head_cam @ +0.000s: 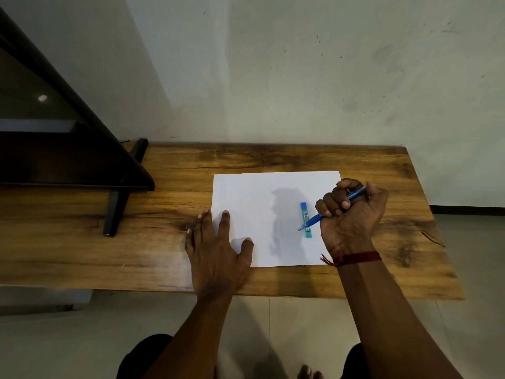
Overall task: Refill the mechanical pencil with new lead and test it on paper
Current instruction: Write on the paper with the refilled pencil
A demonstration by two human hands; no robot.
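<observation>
The left hand [216, 250] lies flat, steadying the white paper sheet [262, 214]; the right hand [351, 214] has its fingers [332, 202] clenched around the blue mechanical pencil [314, 219], poised to test.

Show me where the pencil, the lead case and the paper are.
pencil [314, 218]: head view, lower barrel near the tip.
lead case [304, 208]: head view, upper part of the tube.
paper [246, 195]: head view, bare upper-left area.

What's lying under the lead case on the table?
The blue lead case lies flat on the white paper sheet, which lies on the wooden table. The mechanical pencil in the right hand crosses above it, covering part of its label.
</observation>
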